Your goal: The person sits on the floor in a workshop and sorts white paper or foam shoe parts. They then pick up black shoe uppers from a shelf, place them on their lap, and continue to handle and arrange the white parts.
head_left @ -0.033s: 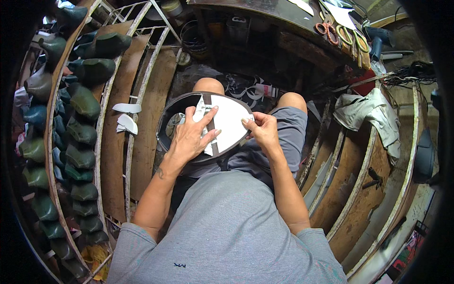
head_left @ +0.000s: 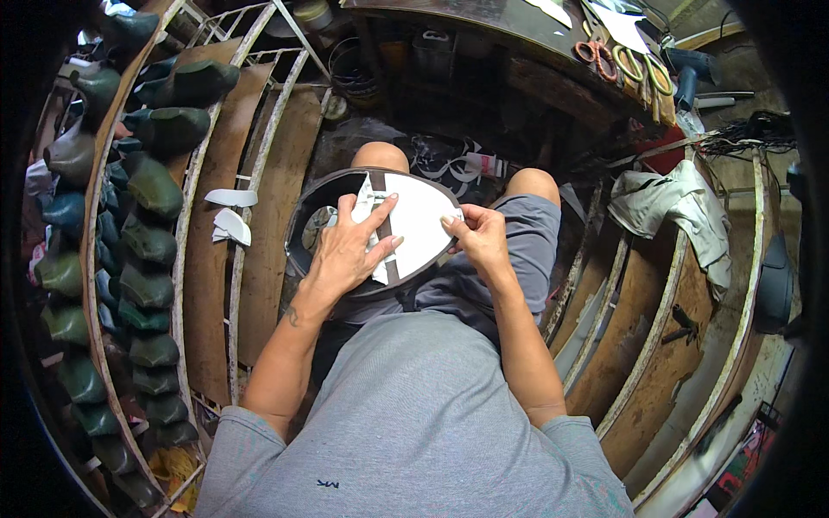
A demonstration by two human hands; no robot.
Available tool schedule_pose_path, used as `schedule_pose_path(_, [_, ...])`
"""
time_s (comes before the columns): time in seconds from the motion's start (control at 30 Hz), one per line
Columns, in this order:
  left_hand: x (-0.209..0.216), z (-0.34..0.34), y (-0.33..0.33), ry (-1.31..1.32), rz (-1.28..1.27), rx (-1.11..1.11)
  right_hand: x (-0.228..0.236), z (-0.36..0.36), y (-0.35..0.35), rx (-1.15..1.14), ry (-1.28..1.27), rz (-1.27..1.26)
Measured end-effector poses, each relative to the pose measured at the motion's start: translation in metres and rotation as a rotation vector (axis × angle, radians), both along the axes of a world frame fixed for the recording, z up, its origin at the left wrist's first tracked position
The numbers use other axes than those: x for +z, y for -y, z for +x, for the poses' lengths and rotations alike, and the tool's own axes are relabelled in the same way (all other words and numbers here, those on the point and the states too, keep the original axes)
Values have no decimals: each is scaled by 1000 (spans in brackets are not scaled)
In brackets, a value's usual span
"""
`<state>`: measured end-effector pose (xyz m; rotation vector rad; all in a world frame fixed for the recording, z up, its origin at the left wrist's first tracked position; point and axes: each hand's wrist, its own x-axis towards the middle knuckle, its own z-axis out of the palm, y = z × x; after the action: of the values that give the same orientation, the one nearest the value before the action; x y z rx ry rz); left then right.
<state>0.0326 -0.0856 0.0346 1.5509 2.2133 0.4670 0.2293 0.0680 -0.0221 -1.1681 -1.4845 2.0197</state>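
Head view: white panel (head_left: 423, 229) covers 3 o'clock side of dark oval tray (head_left: 423, 274), on person's lap (head_left: 525, 259). Left hand (head_left: 341, 250) at panel's 9 o'clock side, fingers spread apart, resting on crumpled white scrap (head_left: 381, 274); cannot tell if they grip it. Right hand (head_left: 482, 243) at panel's 3 o'clock tip, thumb and finger pinching it. Same as earlier frame: nothing seems moved. White bits (head_left: 231, 198) at tray's 9 o'clock, green foot shapes (head_left: 155, 186) farther out. Scissors (head_left: 598, 57) at 2 o'clock, pale cloth (head_left: 678, 207) at 3.
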Motion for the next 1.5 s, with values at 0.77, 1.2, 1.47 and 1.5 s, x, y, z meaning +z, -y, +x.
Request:
schedule_pose_path(0.77, [1,-6,2,51,36,12,6,-3,-3,13,40,6])
schedule_pose_path(1.2, [-5,-6,3,36,66,18,7,-6,1,-5,44,-42])
schedule_pose_path(1.47, [-4,-9,6,71,56,31,4,-8,11,-1,127,254])
schedule_pose_path(1.5, [-3,-10,7,79,67,39,3,-10,12,-6,147,289])
